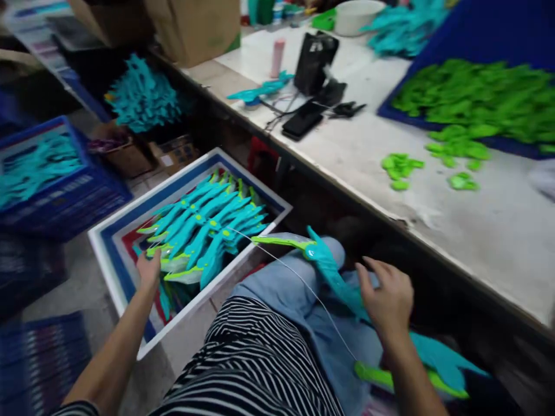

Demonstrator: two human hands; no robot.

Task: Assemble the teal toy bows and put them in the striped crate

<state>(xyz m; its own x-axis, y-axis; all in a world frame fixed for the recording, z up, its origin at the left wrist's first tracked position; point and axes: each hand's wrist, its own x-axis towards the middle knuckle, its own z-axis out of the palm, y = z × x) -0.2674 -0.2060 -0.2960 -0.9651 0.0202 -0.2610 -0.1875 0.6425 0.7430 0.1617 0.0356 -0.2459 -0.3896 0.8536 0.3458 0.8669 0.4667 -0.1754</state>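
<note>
Across my lap lies a teal plastic toy bow (332,274) with lime-green limbs and a thin white string running between its ends. Just over its middle, my right hand (388,297) has its fingers apart and grips nothing visible; part of the bow is hidden under that hand and forearm. My left hand (148,267) reaches into a white-rimmed box (104,242), its fingers closed at the green tip of one of the stacked toy bows (203,222). Blur hides the exact grip. Those bows lie side by side in a row, several deep.
A worktable (364,179) runs along the right, bearing a phone (302,119), a black stand (315,63) and loose green parts (399,167). A blue bin (390,110) spills more green parts. Blue crates (87,190) and a cardboard box (195,29) stand left and behind.
</note>
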